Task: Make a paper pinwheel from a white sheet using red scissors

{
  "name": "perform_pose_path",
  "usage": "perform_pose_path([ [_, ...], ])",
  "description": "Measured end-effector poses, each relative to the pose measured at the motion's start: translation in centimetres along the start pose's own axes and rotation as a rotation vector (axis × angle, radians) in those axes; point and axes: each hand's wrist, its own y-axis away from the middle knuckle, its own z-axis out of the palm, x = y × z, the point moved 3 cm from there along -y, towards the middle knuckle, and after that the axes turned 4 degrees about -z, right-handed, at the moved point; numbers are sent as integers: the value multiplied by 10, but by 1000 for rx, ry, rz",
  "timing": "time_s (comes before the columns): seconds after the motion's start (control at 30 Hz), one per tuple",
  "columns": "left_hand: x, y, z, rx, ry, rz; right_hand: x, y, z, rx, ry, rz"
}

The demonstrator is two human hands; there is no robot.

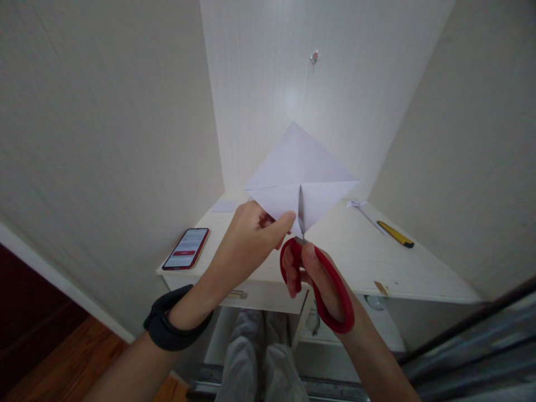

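Observation:
A folded white sheet of paper [299, 156], diamond-shaped with a slit down its lower half, is held up above the desk. My left hand [262, 223] pinches its lower left part, thumb in front and the other fingers mostly hidden behind. In my right hand [316, 273] are red-handled scissors [341, 301], with thumb and fingers through the loops. The scissors' blades point up at the paper's bottom corner, at the lower end of the slit. How far the blades are into the paper is hard to make out.
On the white desk [355, 268] a phone [186, 249] with a lit screen lies at the left. A yellow utility knife [395, 234] and a thin stick with folded white paper [357, 204] lie at the right. White panels close in the back and sides.

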Motion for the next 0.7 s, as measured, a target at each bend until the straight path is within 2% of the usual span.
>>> perform_pose_path([
  [0.7, -1, 2, -1, 23, -46, -24, 8, 1, 0, 5, 5, 19],
])
